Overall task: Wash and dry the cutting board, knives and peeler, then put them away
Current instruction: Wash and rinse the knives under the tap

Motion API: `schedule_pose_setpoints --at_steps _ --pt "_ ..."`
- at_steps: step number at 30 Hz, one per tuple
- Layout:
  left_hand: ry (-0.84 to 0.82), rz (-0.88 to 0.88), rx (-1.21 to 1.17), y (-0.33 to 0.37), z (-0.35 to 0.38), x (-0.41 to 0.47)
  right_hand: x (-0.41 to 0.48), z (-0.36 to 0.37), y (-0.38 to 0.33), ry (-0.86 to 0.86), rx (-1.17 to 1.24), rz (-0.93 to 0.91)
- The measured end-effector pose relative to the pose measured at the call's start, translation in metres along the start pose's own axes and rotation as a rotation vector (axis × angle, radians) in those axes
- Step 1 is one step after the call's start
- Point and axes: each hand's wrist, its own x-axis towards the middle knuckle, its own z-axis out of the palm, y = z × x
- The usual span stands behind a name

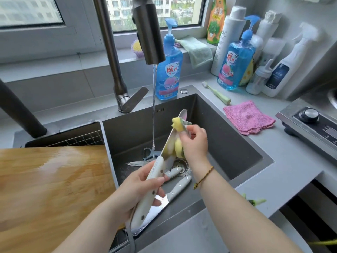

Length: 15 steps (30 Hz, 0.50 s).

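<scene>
Two hands share one knife [168,143] over the sink [218,134]: the left hand [144,185] grips its pale handle so the blade angles up and away from the body, while the right hand [195,143] pinches one yellow sponge [176,124] folded over the blade, apparently to scrub both faces. Below them lie one broad knife [158,205] and one grey handle [173,173], which may or may not belong to the small blade [135,163]. One peeler [148,155] sits beneath the running stream [154,106], and one wet cutting board [45,179] rests across the sink's left side, probably draining.
</scene>
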Motion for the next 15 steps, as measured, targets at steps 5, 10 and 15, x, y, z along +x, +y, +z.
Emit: schedule_pose_setpoints --at_steps 5,10,15 --pt "0.284 0.087 0.36 -0.002 -0.009 0.009 -0.015 0.006 0.019 -0.143 -0.009 -0.054" --pt "0.483 0.178 0.96 -0.001 -0.023 0.021 -0.001 0.004 0.009 -0.067 -0.281 -0.41" --pt "0.505 0.177 1.306 0.003 -0.021 0.022 -0.001 0.016 0.019 -0.203 -0.535 -0.576"
